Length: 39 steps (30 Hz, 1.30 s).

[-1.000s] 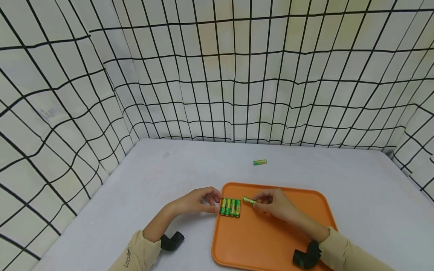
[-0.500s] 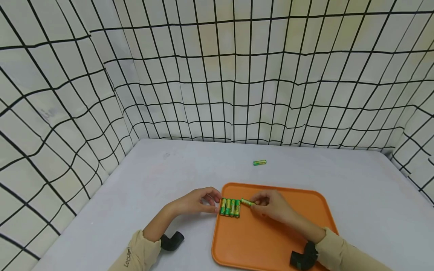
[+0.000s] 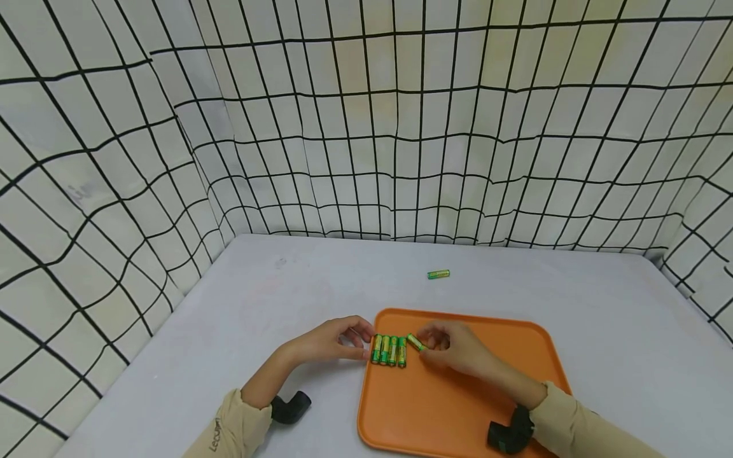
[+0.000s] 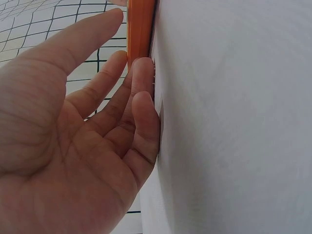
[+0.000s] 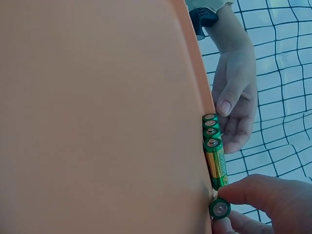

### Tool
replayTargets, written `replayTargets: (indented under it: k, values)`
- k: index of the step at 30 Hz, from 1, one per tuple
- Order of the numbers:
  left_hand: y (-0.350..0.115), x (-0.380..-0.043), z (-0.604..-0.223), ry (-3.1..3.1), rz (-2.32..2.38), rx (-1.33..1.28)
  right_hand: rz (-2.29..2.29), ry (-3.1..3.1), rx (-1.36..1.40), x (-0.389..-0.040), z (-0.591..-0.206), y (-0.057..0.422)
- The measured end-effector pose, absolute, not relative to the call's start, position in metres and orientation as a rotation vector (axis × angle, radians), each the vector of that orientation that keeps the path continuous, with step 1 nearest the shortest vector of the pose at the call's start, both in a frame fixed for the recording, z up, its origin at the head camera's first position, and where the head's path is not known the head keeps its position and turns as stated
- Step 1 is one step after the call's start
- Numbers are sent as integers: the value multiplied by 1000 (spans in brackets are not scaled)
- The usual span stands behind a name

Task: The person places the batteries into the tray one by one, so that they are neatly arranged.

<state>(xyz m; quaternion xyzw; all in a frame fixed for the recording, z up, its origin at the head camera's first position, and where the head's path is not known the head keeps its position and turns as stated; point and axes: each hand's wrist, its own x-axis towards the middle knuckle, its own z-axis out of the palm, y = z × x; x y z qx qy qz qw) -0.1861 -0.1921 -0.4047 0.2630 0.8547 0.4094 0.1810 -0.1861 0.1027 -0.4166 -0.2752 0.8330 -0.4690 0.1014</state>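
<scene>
Several green-and-yellow batteries (image 3: 393,351) stand side by side in a row at the left end of the orange tray (image 3: 452,407). Just right of the row, my right hand (image 3: 460,348) pinches another battery (image 3: 416,342) between thumb and fingers; it slants in the head view. In the right wrist view that held battery (image 5: 220,208) shows its flat end, close to the last one of the row. My left hand (image 3: 335,338) is at the tray's left rim, fingers loosely bent and thumb near the first battery. The left wrist view shows its palm (image 4: 73,175) with nothing gripped.
A single battery (image 3: 438,274) lies on the white table (image 3: 298,273) beyond the tray. Black netting (image 3: 395,137) over pale walls encloses the back and sides. Black wrist devices (image 3: 291,408) sit at both sleeves, the right one above the tray.
My right hand has shifted slightly left, bringing its battery closer to the row and turning it to a steeper slant. The left hand and the row stay put.
</scene>
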Motion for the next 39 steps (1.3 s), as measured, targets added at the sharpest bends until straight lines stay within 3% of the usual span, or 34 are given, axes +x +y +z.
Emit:
replayTargets:
  k: [39]
  values:
    - [-193,-187,-407,2404,1177,752,-1137,2347,-970,-197,-408,101]
